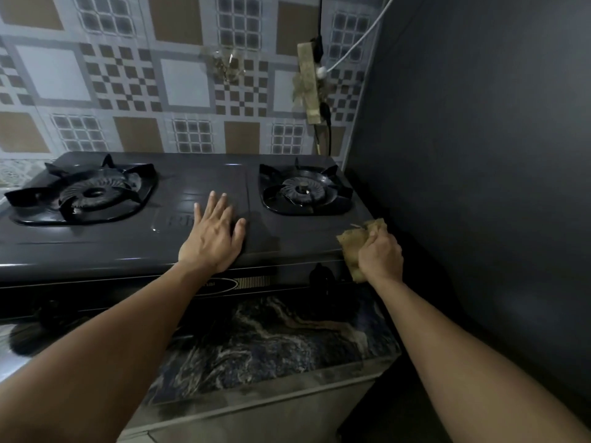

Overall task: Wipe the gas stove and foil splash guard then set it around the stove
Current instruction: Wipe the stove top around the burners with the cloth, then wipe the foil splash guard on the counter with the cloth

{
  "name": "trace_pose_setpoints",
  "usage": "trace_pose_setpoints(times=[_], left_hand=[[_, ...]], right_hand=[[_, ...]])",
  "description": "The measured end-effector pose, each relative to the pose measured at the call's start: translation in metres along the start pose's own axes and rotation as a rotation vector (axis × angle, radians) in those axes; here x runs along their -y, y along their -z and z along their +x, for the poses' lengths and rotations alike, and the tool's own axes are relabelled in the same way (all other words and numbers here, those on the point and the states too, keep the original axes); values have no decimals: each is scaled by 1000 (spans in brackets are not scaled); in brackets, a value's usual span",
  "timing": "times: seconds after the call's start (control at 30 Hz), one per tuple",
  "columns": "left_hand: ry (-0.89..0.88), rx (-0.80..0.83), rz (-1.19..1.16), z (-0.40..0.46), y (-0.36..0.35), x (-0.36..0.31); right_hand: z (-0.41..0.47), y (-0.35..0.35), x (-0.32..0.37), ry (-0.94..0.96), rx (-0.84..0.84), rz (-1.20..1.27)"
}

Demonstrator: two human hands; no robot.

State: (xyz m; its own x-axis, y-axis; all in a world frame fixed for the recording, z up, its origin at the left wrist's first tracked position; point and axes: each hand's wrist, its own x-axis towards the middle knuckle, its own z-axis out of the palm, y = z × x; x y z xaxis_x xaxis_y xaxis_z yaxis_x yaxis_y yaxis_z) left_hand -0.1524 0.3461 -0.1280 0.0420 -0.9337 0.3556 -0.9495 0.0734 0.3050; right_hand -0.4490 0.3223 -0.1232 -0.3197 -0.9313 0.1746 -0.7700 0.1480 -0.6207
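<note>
- The gas stove [179, 225] sits on a marbled counter [281, 340] against the tiled wall [128, 91], its right end close to a dark wall.
- The left hand [212, 233] lies open and flat on the stove top between the two burners, bracing it.
- The right hand [380, 255] is closed around a tan cloth [351, 241] at the stove's front right corner.
- The cloth looks soft and limp, best held bunched; the stove top looks rigid, smooth and probably slick.
- No foil splash guard is visible.
</note>
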Motion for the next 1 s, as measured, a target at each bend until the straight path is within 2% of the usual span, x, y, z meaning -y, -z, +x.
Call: trace_pose_setpoints(times=[0.17,0.3,0.37,0.5,0.63,0.7,0.77,0.87,0.97,1.0], left_hand=[[15,-12,-83,-2,9,-2],[69,-40,-113,-8,29,-5],[95,-69,-162,-12,45,-10],[192,-95,-326,-25,77,-9],[356,143,-673,-47,94,9],[435,239,-817,-53,95,8],[578,243,-978,-89,125,49],[654,352,-1258,-98,128,54],[683,233,-1383,-117,144,74],[704,189,-1402,-123,151,82]], right_hand=[[-43,9,0,34,115,-168],[-97,7,17,77,335,-272],[-116,6,31,114,337,-263],[-113,14,74,250,370,-177],[-104,2,123,347,623,105],[-100,-2,136,322,677,269],[-133,-21,181,347,785,389],[-133,-24,192,233,872,510],[-148,-39,216,198,931,498],[-156,-43,225,179,1001,525]])
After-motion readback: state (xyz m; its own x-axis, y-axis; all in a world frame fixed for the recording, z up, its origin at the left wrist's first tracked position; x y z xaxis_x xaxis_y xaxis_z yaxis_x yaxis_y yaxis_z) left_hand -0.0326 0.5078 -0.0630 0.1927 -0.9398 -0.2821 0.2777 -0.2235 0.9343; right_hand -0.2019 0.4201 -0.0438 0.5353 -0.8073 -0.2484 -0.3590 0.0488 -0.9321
